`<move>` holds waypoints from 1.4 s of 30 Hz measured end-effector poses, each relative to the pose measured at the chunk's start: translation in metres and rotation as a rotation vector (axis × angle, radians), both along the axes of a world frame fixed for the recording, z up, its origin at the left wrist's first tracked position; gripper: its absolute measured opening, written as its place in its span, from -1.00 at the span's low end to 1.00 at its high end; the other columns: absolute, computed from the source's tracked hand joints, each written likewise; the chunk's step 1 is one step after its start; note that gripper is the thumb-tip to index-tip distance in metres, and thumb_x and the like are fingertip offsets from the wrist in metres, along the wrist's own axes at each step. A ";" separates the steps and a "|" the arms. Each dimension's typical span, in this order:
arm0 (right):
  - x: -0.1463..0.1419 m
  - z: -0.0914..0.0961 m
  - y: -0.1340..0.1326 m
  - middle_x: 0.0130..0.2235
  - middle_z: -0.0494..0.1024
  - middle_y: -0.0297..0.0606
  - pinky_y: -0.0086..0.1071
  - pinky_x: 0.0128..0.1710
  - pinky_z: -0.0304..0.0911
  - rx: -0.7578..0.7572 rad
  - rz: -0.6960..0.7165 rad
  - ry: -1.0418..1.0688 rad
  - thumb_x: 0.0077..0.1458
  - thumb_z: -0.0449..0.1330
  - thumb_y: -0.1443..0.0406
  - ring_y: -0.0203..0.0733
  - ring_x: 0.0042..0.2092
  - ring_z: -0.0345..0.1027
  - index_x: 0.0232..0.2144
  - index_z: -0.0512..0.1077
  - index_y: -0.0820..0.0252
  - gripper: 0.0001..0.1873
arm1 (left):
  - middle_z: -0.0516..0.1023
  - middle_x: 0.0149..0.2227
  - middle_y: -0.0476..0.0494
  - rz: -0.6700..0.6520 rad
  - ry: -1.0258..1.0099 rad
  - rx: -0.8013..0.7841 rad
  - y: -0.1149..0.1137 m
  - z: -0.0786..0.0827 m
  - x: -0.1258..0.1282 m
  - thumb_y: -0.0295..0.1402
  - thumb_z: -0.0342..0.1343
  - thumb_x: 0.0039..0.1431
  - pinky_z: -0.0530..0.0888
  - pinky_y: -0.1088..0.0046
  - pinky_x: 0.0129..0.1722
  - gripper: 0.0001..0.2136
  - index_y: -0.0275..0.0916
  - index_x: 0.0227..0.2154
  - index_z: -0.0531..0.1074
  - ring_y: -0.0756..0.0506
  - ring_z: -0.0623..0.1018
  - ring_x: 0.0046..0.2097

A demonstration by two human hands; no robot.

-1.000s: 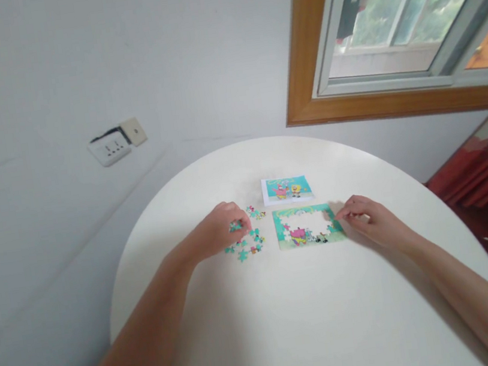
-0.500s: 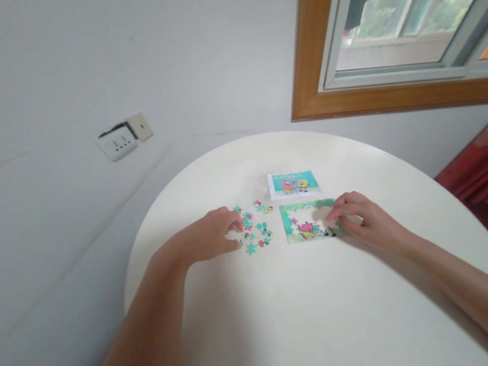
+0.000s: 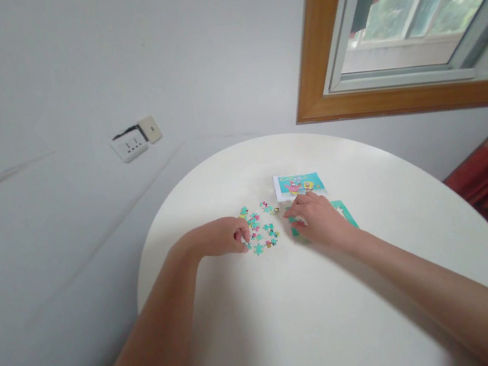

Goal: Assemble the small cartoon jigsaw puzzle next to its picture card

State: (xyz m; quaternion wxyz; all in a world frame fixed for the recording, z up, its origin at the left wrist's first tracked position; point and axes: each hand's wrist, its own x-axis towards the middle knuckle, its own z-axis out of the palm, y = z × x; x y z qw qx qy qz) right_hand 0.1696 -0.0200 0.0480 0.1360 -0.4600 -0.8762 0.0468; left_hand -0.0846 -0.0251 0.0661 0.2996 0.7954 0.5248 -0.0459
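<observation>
My left hand (image 3: 222, 236) is at the left edge of a cluster of loose jigsaw pieces (image 3: 259, 249), teal, pink and yellow. Its thumb and index finger curl together, and a small teal puzzle piece shows at their tips. Over the partly filled puzzle board (image 3: 344, 210) hovers my right hand (image 3: 317, 218), fingers apart and pointing left toward the pieces; nothing shows between them. Hand and wrist hide most of the board, leaving its teal right border and a bit of the left side in sight.
Behind the board lies a picture card (image 3: 301, 184) with pink and yellow cartoon figures. Everything rests on a round white table (image 3: 282, 323). A wall socket (image 3: 130, 144) and a wood-framed window (image 3: 323, 102) are beyond it.
My right hand has moved left from the board's right side across it, and its fingers have spread. The left thumb and index finger have closed together. The view has shifted slightly.
</observation>
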 end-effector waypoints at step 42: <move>-0.038 -0.004 0.040 -0.17 0.55 -0.21 -0.23 0.03 0.08 -0.030 0.083 0.072 0.09 0.15 0.37 -0.11 -0.08 0.34 -0.24 0.57 0.06 -0.76 | 0.56 -0.30 -0.10 0.304 0.127 0.233 0.012 -0.008 -0.020 -0.44 0.10 -0.04 0.36 0.55 -0.39 -0.77 -0.25 -0.27 0.51 -0.05 0.53 -0.31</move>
